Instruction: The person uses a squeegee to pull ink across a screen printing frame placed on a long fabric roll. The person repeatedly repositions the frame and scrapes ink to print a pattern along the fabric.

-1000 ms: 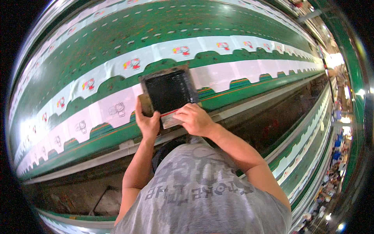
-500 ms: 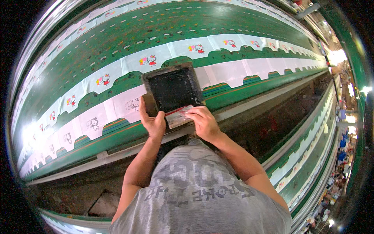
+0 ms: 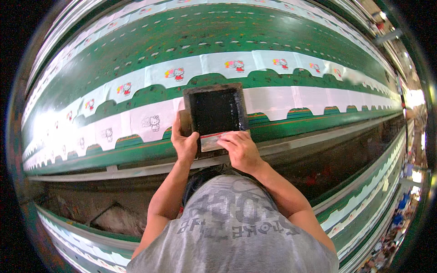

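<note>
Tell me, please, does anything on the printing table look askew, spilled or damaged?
Nothing stands out. The dark-meshed screen frame sits square on the white cloth strip, left hand on its edge, right hand on the squeegee; no spills show.

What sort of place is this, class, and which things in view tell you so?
Probably a textile screen-printing workshop. A long green table carries rows of white fabric pieces printed with cartoon figures, and the left hand and right hand work a framed black screen over one piece.

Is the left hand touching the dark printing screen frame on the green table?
Touching. The head view shows the left hand wrapped around the lower left corner of the dark screen frame, fingers over its edge with no gap.
</note>
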A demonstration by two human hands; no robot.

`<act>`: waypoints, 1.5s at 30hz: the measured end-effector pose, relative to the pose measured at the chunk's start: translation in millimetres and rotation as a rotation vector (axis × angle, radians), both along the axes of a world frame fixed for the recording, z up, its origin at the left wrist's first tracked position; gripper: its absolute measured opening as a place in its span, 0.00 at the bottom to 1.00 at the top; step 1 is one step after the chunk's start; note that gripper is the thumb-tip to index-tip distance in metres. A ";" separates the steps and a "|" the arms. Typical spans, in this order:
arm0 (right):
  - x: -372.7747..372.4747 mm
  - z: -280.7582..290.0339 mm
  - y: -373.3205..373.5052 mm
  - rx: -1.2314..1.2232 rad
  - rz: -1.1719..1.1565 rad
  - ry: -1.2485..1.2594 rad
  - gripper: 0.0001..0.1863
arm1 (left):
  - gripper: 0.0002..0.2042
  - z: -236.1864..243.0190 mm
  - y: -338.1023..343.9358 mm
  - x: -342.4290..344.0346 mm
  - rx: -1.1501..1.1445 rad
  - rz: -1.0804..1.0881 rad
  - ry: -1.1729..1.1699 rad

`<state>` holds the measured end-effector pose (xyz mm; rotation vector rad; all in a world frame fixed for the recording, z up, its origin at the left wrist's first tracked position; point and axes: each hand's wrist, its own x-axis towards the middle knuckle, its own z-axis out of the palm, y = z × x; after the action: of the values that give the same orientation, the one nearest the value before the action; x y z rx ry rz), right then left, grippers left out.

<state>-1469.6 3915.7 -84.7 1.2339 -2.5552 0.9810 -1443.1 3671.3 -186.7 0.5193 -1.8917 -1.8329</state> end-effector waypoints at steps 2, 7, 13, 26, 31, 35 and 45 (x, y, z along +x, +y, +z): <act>-1.4 -2.8 3.2 0.022 0.006 -0.032 0.16 | 0.47 16.2 1.5 -8.2 -0.049 -0.037 -0.045; -13.7 -15.7 -29.6 -0.078 0.120 0.019 0.15 | 0.44 39.4 -2.7 3.6 0.198 -0.111 0.015; -1.1 -27.7 -14.4 0.416 0.080 0.111 0.07 | 0.43 -9.7 -11.1 -11.4 -0.093 -0.136 0.044; 125.6 5.9 56.1 0.089 -0.429 0.077 0.12 | 0.57 7.7 -77.3 -42.1 -0.392 -0.153 0.319; 272.5 0.0 130.4 0.221 -0.942 -0.116 0.19 | 0.57 45.2 -75.2 -86.9 -0.392 -0.187 0.588; 344.9 2.6 138.5 0.220 -1.162 -0.187 0.19 | 0.56 93.7 -13.8 -90.1 -0.481 -0.128 0.679; 414.6 -7.8 138.3 0.031 -1.240 -0.129 0.08 | 0.29 217.7 105.2 -36.1 -0.708 -0.339 0.892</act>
<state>-1055.0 4054.0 -92.5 -0.5025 -2.6334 0.6659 -1479.2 3776.5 31.0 -0.7688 -1.8078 -1.0905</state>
